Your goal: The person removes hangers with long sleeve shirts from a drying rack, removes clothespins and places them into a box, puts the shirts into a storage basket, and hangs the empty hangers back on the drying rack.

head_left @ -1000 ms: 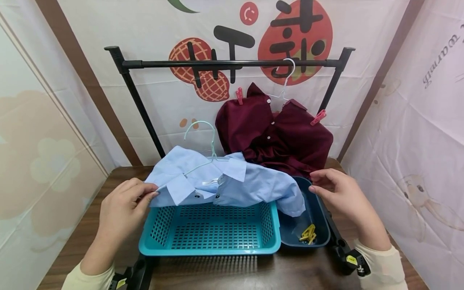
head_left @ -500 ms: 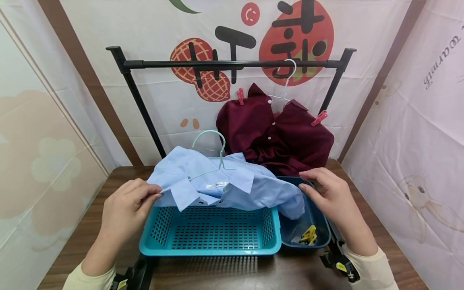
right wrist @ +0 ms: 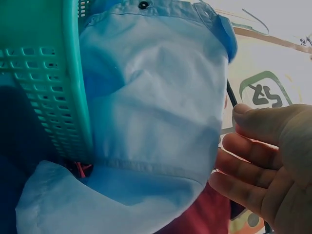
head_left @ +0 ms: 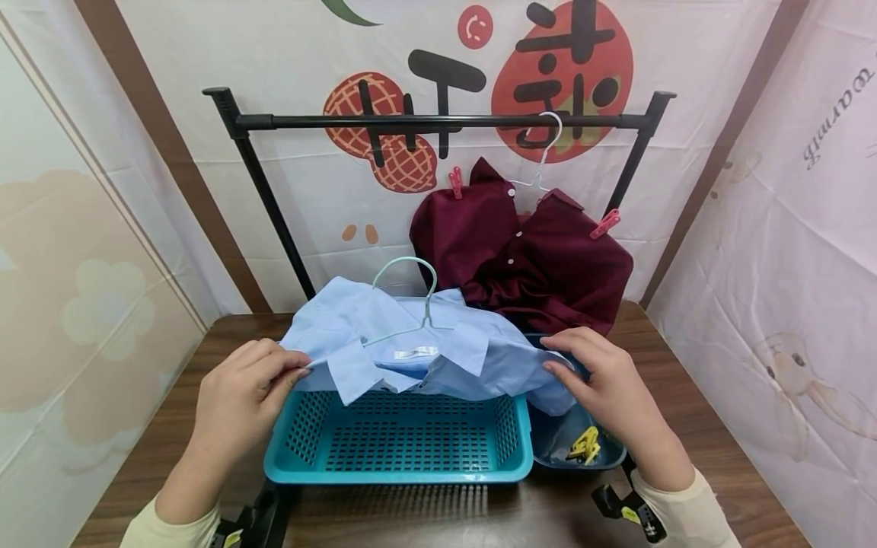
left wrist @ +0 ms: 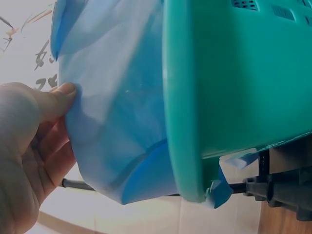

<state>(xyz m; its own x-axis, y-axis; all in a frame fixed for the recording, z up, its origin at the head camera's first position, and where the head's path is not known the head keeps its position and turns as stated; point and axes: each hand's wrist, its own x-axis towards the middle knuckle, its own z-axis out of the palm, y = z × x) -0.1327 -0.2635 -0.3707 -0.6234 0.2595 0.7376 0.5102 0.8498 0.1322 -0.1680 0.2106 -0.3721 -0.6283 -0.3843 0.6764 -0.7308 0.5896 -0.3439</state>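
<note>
A light blue shirt (head_left: pixel 507 358) lies over the back of the teal basket (head_left: pixel 397 478), its collar facing me. A mint-green hanger (head_left: pixel 432 293) sits inside it, hook standing up through the collar. At the left shoulder, my left hand (head_left: pixel 247 396) pinches the cloth between thumb and fingers; the left wrist view shows the thumb (left wrist: pixel 63 92) on the shirt's edge. My right hand (head_left: pixel 610 388) is at the other shoulder, thumb and fingers apart. In the right wrist view its fingers (right wrist: pixel 243 165) are straight beside the shirt edge, and the thumb is clear of the cloth.
Behind stands a black rack (head_left: pixel 425 122). A maroon shirt (head_left: pixel 548 266) hangs from it on a white hanger (head_left: pixel 541 160), with pink clothespins (head_left: pixel 606 224) at its shoulders. Yellow clothespins (head_left: pixel 585 445) lie in a dark blue bin (head_left: pixel 617 459) right of the basket.
My right hand has moved left to the shirt's right shoulder. The hanger's hook has shifted right and tilted lower, and the collar has come slightly right and toward me. The left hand keeps its pinch.
</note>
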